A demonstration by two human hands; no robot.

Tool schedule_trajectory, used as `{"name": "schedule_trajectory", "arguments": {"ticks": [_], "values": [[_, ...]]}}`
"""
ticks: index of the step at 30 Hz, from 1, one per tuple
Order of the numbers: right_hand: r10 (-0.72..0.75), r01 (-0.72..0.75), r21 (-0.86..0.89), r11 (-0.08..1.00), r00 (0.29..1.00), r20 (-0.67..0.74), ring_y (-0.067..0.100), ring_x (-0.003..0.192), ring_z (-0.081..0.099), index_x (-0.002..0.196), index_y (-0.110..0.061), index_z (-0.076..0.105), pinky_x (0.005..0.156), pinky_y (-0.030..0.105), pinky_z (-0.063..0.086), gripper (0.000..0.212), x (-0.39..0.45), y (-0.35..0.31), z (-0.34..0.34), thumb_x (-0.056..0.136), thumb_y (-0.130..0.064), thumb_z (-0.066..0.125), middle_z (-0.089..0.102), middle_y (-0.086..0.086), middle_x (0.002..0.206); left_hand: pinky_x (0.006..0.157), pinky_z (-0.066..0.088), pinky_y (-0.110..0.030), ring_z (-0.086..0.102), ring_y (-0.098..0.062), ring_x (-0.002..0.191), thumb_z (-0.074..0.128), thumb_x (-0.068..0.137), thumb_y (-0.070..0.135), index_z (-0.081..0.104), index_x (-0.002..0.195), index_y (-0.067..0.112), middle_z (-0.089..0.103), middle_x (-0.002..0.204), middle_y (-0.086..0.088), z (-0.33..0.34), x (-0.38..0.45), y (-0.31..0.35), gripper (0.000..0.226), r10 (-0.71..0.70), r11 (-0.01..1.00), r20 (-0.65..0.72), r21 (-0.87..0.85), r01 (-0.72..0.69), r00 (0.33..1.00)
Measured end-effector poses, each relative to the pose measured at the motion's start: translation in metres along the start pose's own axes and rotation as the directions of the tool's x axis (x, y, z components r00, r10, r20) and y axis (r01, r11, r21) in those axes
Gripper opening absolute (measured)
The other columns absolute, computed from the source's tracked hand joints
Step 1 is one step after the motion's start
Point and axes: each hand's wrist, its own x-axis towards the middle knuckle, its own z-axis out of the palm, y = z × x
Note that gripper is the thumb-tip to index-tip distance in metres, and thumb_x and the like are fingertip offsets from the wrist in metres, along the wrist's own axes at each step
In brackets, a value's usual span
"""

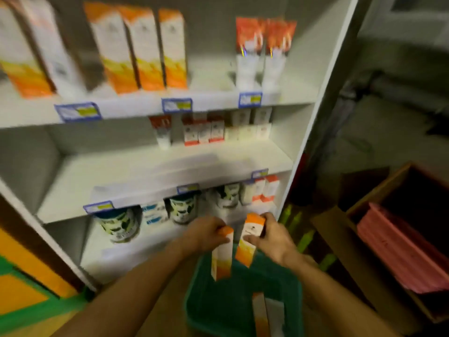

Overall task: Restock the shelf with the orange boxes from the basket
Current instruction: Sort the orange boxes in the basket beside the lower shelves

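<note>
Orange boxes, 1 pinched in our left hand [206,233] and 1 in our right hand [273,235] at lower centre, should rise upright to the shelf [155,107] row at upper left.

The room is dim and the picture blurred. A brown cardboard carton [379,190] holding pink sheets [398,249] stands at the right on a grey floor [379,132]. Orange and green flooring [21,288] shows lower left.

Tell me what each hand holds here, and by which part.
Left hand grips an orange box by its top end; right hand grips another orange box by its upper half.
</note>
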Motion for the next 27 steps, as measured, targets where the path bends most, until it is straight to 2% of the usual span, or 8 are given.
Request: {"name": "schedule_trajectory", "arguments": {"ticks": [2, 4, 6, 10, 13, 19, 27], "values": [[-0.078, 0.078, 0.009, 0.997, 0.996, -0.037, 0.016, 0.087, 0.069, 0.11, -0.029, 0.044, 0.077, 0.041, 0.059, 0.057, -0.006, -0.033, -0.014, 0.072, -0.048, 0.081, 0.071, -0.003, 0.102, 0.073, 0.043, -0.027, 0.065, -0.022, 0.099, 0.067, 0.088, 0.044, 0.069, 0.102, 0.026, 0.07, 0.107, -0.001, -0.036, -0.016, 0.001, 0.023, 0.002, 1.0, -0.08, 0.004, -0.002, 0.997], [-0.144, 0.145, 0.012, 0.989, 0.987, -0.07, 0.018, 0.091, 0.069, 0.116, -0.028, 0.043, 0.08, 0.042, 0.059, 0.061, -0.016, -0.068, -0.026, 0.073, -0.048, 0.081, 0.07, -0.004, 0.105, 0.07, 0.04, -0.027, 0.065, -0.02, 0.094, 0.067, 0.088, 0.042, 0.065, 0.093, 0.031, 0.069, 0.099, 0.002, -0.069, -0.032, 0.002, 0.012, 0.011, 1.0, -0.14, -0.008, -0.012, 0.99], [-0.187, 0.188, -0.001, 0.982, 0.978, -0.094, 0.019, 0.096, 0.068, 0.123, -0.028, 0.042, 0.082, 0.04, 0.058, 0.064, -0.021, -0.097, -0.036, 0.075, -0.047, 0.08, 0.069, -0.003, 0.11, 0.071, 0.044, -0.028, 0.063, -0.016, 0.088, 0.068, 0.087, 0.044, 0.064, 0.09, 0.029, 0.068, 0.096, 0.006, -0.098, -0.043, 0.003, 0.016, 0.007, 1.0, -0.195, -0.024, -0.011, 0.981], [-0.241, 0.246, 0.043, 0.968, 0.965, -0.108, 0.015, 0.089, 0.068, 0.118, -0.03, 0.04, 0.07, 0.032, 0.061, 0.054, -0.035, -0.157, -0.052, 0.08, -0.04, 0.078, 0.066, -0.003, 0.106, 0.08, 0.052, -0.031, 0.064, -0.017, 0.095, 0.068, 0.085, 0.051, 0.07, 0.111, 0.025, 0.071, 0.108, 0.003, -0.157, -0.066, 0.003, 0.036, 0.015, 0.999, -0.341, 0.045, 0.0, 0.94], [-0.31, 0.317, 0.049, 0.947, 0.944, -0.115, 0.017, 0.096, 0.068, 0.121, -0.029, 0.038, 0.078, 0.037, 0.061, 0.06, -0.042, -0.202, -0.065, 0.079, -0.041, 0.079, 0.068, -0.002, 0.111, 0.079, 0.05, -0.031, 0.064, -0.02, 0.101, 0.072, 0.081, 0.052, 0.068, 0.114, 0.028, 0.07, 0.112, 0.003, -0.2, -0.084, 0.002, 0.041, 0.028, 0.997, -0.432, 0.075, 0.005, 0.901], [-0.411, 0.43, 0.051, 0.901, 0.887, -0.209, 0.016, 0.089, 0.067, 0.109, -0.025, 0.043, 0.075, 0.041, 0.057, 0.06, -0.049, -0.279, -0.083, 0.07, -0.042, 0.085, 0.066, -0.004, 0.098, 0.083, 0.055, -0.037, 0.066, -0.02, 0.099, 0.075, 0.079, 0.044, 0.07, 0.111, 0.027, 0.072, 0.109, 0.003, -0.276, -0.114, -0.006, 0.036, 0.005, 0.998, -0.571, 0.057, 0.034, 0.821], [-0.436, 0.494, 0.208, 0.844, 0.858, -0.269, 0.018, 0.1, 0.069, 0.116, -0.025, 0.051, 0.087, 0.045, 0.059, 0.051, -0.027, -0.361, -0.099, 0.077, -0.022, 0.084, 0.07, -0.002, 0.112, 0.09, 0.048, -0.034, 0.06, -0.023, 0.109, 0.075, 0.084, 0.034, 0.065, 0.128, 0.021, 0.065, 0.12, -0.002, -0.363, -0.123, -0.022, 0.046, 0.047, 0.993, -0.728, 0.109, 0.048, 0.684]]}}
